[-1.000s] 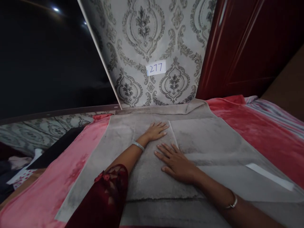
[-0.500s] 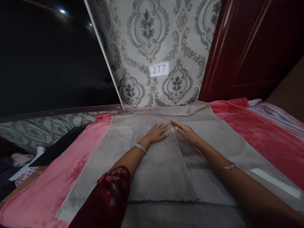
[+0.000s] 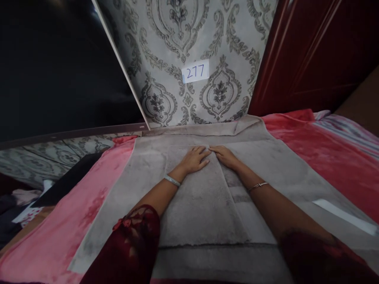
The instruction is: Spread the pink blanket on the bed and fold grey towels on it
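A grey plush cloth point(image 3: 145, 173) lies spread out, with a folded panel point(image 3: 204, 209) on top in the middle. My left hand point(image 3: 194, 159) rests flat on the far part of this panel, fingers spread. Close beside it, my right hand point(image 3: 226, 156) touches the panel's far right corner, its fingers stretched out and held together. Along the panel's right edge, the cloth beneath shows some creases. A white strip point(image 3: 345, 216) lies on the cloth to the right of my right forearm.
Under the grey cloth, a pink-red blanket point(image 3: 322, 154) shows on both sides. A large dark screen point(image 3: 59, 71) stands at the left. Behind are a patterned wall with a paper label marked 277 point(image 3: 195, 71) and a dark red panelled door point(image 3: 308, 51). Striped fabric point(image 3: 352, 130) lies far right.
My right hand has moved left and come down onto the panel's corner, close to my left hand. My left hand stays flat on the panel. The view has tilted slightly downward.
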Tool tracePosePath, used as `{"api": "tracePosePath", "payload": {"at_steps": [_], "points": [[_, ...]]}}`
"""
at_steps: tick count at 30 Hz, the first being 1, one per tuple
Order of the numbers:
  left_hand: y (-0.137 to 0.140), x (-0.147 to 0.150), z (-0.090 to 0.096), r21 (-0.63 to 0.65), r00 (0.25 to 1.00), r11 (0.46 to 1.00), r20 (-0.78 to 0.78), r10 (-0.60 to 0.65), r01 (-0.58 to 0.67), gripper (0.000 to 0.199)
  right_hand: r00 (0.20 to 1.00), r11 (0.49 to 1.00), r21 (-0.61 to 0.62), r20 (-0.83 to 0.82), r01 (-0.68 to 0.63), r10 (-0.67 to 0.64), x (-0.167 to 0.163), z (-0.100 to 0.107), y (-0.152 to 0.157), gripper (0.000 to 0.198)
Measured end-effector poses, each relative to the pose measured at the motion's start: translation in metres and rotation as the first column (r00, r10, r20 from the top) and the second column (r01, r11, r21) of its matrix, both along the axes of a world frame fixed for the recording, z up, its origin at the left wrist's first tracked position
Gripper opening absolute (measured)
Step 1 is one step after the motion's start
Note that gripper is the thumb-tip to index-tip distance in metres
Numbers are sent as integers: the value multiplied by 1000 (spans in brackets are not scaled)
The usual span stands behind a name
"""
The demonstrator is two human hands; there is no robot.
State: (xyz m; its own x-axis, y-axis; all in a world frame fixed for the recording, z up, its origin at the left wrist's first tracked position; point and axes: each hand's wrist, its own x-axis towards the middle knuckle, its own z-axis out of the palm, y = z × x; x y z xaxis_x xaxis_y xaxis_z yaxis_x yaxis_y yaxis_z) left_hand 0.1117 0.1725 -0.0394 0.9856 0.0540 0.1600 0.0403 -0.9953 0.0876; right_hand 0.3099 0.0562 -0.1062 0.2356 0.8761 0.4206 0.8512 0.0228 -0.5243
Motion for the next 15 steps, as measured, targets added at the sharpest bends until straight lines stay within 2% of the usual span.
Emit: {"api": "tracePosePath", "payload": {"at_steps": [4,6,11,15], "points": [[-14,-3,3,-38,991,999,-129,-31,26,65,1000,1000,0,13,-7,7,1,2,-1,58],[-31,-10,2,-68,980,993,-167,-105,95,71,1000,1000,2,13,-8,8,1,2,-2,57],[-94,-53,-2,-128,928,936,-141,-344,327,79,1000,1000,4,4,1,-1,0,3,-3,58],[-136,-91,0,-191,888,892,-140,-438,409,80,1000,1000,-4,6,0,0,-1,4,-2,56]]}}
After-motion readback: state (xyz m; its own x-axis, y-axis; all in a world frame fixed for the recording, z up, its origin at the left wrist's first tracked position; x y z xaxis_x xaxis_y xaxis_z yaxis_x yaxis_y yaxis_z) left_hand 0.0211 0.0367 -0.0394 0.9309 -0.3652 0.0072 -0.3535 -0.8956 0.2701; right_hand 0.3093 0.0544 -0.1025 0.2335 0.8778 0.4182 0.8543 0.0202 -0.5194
